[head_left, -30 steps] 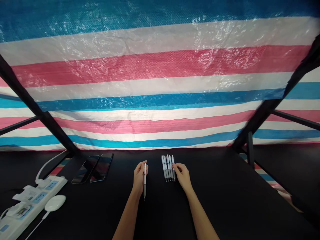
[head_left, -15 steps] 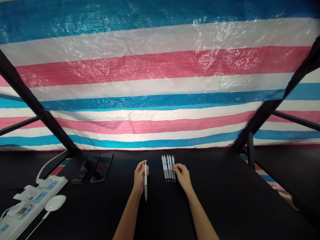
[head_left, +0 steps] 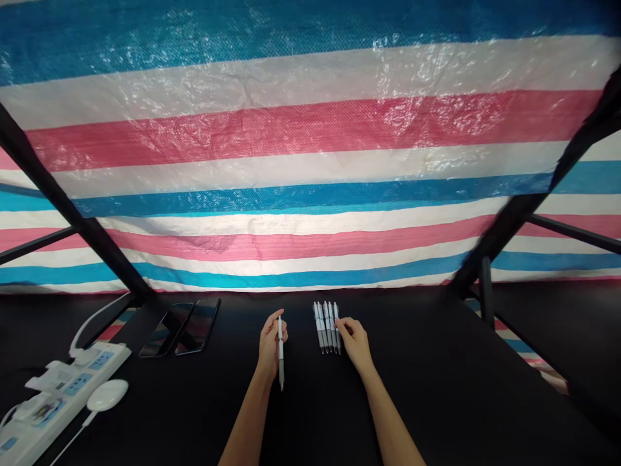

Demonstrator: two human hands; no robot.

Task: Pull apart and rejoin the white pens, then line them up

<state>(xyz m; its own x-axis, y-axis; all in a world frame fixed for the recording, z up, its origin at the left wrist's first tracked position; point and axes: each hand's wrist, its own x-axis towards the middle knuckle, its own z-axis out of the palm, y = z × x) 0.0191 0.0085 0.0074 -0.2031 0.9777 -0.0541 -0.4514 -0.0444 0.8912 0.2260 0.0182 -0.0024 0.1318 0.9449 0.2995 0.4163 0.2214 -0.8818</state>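
My left hand is closed around a white pen with a grey grip. The pen's clicker end points away from me, its tip points toward me, and a fingertip is close to the clicker. To the right, several similar white-and-grey pens lie side by side in a row on the black table. My right hand has its thumb and fingers pinched at the rightmost pen of that row, partly covering its side.
Two dark phones lie at the back left. A white power strip with plugs and a round white charger on a cable are at the left. Black frame bars flank the table, and a striped sheet hangs behind it.
My left hand and its pen have shifted slightly left, and the pen has tilted a little. My right hand and the row of pens stay in place.
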